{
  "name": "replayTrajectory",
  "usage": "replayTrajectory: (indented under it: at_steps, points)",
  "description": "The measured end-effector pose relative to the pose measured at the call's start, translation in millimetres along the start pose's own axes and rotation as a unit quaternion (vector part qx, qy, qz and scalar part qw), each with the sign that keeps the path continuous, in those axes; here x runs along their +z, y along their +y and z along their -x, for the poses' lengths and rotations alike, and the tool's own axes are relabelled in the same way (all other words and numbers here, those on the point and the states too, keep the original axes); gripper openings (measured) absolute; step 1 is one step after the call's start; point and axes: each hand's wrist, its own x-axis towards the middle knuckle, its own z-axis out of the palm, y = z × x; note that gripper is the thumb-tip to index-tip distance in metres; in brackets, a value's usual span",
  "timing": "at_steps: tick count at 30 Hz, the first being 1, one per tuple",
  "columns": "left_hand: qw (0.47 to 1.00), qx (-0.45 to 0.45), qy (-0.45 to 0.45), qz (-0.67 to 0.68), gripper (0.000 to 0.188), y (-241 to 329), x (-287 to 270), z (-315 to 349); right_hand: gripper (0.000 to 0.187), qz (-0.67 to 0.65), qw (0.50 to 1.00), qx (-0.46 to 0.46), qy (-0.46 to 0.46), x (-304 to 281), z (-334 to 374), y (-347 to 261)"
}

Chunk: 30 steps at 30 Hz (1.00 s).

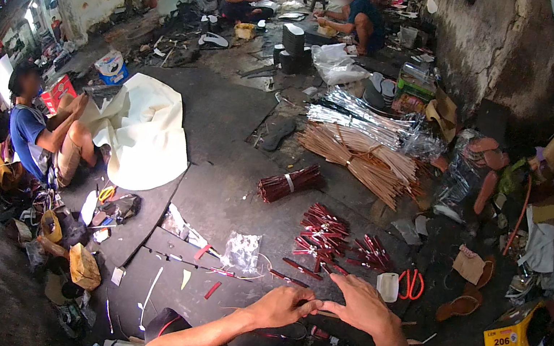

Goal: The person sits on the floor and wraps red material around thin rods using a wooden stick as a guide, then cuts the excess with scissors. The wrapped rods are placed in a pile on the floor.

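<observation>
Two forearms (pixel 209 338) converging, left hand (pixel 282 307) curled, right hand (pixel 363 306) bent inward

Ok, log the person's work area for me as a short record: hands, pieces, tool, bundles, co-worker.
left hand: fingers curled, meeting the right; anything held is unclear
right hand: thumb extended toward left fingertips; grip unclear
pieces: dark-red pile on the floor beyond the hands
tool: orange-handled tool, apparently scissors, right of a white dish
bundles: dark-red bundle, banded; tan bundle farther back
co-worker: seated at left, beside cream sheet
</observation>
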Motion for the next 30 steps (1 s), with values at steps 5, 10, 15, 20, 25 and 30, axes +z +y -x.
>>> replayTrajectory:
  at_steps: [5, 10, 15, 20, 25, 30]
  points:
    - [0.999, -0.033, -0.011, 0.037, 0.034, 13.4, -2.2, -3.2, 0.059, 0.004, 0.999, 0.006, 0.031, 2.6, 4.9, 4.2]
    - [0.996, -0.011, 0.018, 0.081, 0.036, -0.2, 6.3, -4.3, 0.058, -0.007, 0.999, 0.036, 0.002, 2.3, 4.9, 1.6]
    - [0.988, -0.03, -0.009, 0.15, 0.043, -10.0, 13.0, -7.9, 0.062, 0.022, 1.0, -0.001, 0.013, 3.6, 6.9, 1.7]
    - [0.99, -0.058, -0.062, 0.115, 0.055, 0.4, 6.1, -5.1, 0.066, 0.0, 1.0, 0.011, -0.009, -4.1, 6.1, -6.1]
    - [0.992, -0.054, -0.082, 0.073, 0.057, 13.0, 1.3, -1.3, 0.067, 0.001, 1.0, -0.014, 0.0, -2.6, 6.1, -0.4]
    - [0.995, -0.055, -0.085, 0.005, 0.052, 14.7, -9.2, 0.1, 0.067, -0.011, 1.0, -0.003, -0.002, -0.7, 4.6, -1.5]
